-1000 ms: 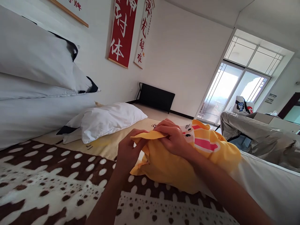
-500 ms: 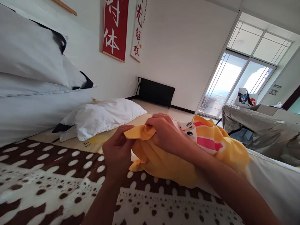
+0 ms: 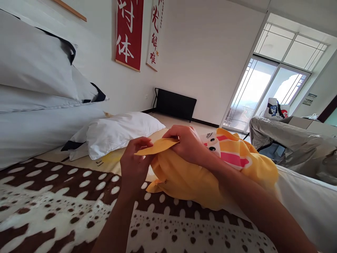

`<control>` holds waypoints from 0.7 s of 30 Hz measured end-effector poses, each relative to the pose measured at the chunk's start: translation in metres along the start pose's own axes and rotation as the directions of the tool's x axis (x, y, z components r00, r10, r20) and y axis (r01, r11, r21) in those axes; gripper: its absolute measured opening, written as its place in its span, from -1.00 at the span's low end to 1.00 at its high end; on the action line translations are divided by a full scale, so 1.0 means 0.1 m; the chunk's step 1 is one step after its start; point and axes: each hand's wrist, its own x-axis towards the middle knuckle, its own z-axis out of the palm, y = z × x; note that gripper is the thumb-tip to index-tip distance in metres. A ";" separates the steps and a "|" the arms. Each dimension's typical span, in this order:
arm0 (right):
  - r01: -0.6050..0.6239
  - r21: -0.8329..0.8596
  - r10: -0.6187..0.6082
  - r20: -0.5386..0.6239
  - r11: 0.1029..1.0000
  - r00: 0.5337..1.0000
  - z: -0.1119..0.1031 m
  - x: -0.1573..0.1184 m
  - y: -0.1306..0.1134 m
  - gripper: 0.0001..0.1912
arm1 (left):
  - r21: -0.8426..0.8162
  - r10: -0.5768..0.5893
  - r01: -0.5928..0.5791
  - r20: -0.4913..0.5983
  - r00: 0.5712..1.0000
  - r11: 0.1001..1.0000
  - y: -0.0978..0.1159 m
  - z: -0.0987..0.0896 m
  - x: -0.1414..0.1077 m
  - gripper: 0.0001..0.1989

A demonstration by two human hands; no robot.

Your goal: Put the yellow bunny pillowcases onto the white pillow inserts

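A yellow fabric cover (image 3: 189,179) with a white-and-pink rabbit print lies bunched on the bed in front of me. My right hand (image 3: 184,140) pinches its raised edge, fingers curled over the fold. At the other end of that edge, my left hand (image 3: 137,158) has the pointed flap between thumb and fingers, the fingers slightly loosened. Between both hands the flap is stretched fairly flat. A small yellow corner hangs below, resting on the brown-and-white patterned blanket (image 3: 100,211). What lies inside the cover is hidden.
A white pillow (image 3: 123,131) lies beyond my left hand, with stacked white bedding (image 3: 39,66) at far left. White fabric (image 3: 308,203) extends to the right. Further back are a black folded panel (image 3: 175,103), plastic-covered furniture (image 3: 284,140) and a glass door (image 3: 252,95).
My left fingers have opened a little and shifted slightly right. The flap between my hands has been spread from crumpled to flatter. My right hand moved slightly.
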 end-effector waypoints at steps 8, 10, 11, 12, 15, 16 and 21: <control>0.014 -0.005 -0.014 -0.007 1.000 1.000 0.02 -0.06 -0.16 -0.87 | -0.094 -0.106 0.124 0.178 0.978 0.988 0.05 -0.10 -0.01 -0.79; 0.035 -0.052 -0.034 0.018 0.998 0.999 0.02 -0.08 -0.16 -0.80 | -0.077 -0.066 0.081 0.184 0.981 0.994 0.13 -0.08 -0.02 -0.83; 0.057 -0.077 -0.054 0.034 0.995 0.998 0.03 -0.09 -0.17 -0.76 | -0.054 -0.059 0.069 0.174 0.983 0.996 0.18 -0.07 -0.03 -0.85; 0.083 -0.100 -0.078 0.052 0.991 0.996 0.03 -0.11 -0.17 -0.73 | -0.033 -0.074 0.080 0.172 0.982 0.996 0.22 -0.07 -0.03 -0.86; 0.153 -0.148 -0.138 0.105 0.977 0.985 0.02 -0.16 -0.22 -0.66 | -0.054 -0.179 0.193 0.199 0.963 0.980 0.28 -0.07 -0.05 -0.84; 0.166 -0.165 -0.147 0.122 0.972 0.982 0.00 -0.17 -0.24 -0.66 | -0.086 -0.209 0.231 0.217 0.954 0.969 0.28 -0.08 -0.05 -0.83; 0.211 -0.368 -0.134 0.223 0.905 0.965 -0.33 -0.25 -0.23 -0.76 | -0.058 -0.155 0.162 0.107 0.982 0.985 0.25 -0.02 -0.09 -0.83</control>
